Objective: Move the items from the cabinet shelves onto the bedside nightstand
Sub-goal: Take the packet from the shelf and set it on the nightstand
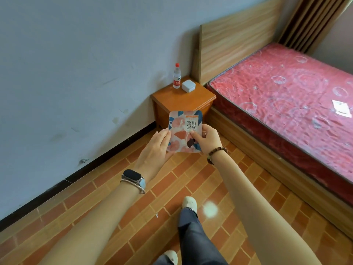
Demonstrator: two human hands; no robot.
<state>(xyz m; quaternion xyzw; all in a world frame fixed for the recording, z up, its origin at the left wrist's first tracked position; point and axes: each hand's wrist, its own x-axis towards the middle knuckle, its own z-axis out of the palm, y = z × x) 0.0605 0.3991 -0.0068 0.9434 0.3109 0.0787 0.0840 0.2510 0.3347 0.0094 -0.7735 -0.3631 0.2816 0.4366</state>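
I hold a flat square packet [183, 129], white with pink and blue leaf prints and dark characters, out in front of me above the floor. My left hand [155, 148] grips its left edge and my right hand [207, 139] pinches its right side. Beyond the packet stands the orange wooden nightstand [172, 101] in the corner by the wall. On its top, at the back, stand a small water bottle [176, 76] with a red cap and a small white rounded box [188, 86], side by side.
A bed with a red patterned mattress [286, 88] and a wooden headboard [235, 41] fills the right side; a white paper [342, 108] lies on it. The blue wall [76, 73] runs along the left. My legs and light shoes are on the brick-pattern floor [191, 178] below.
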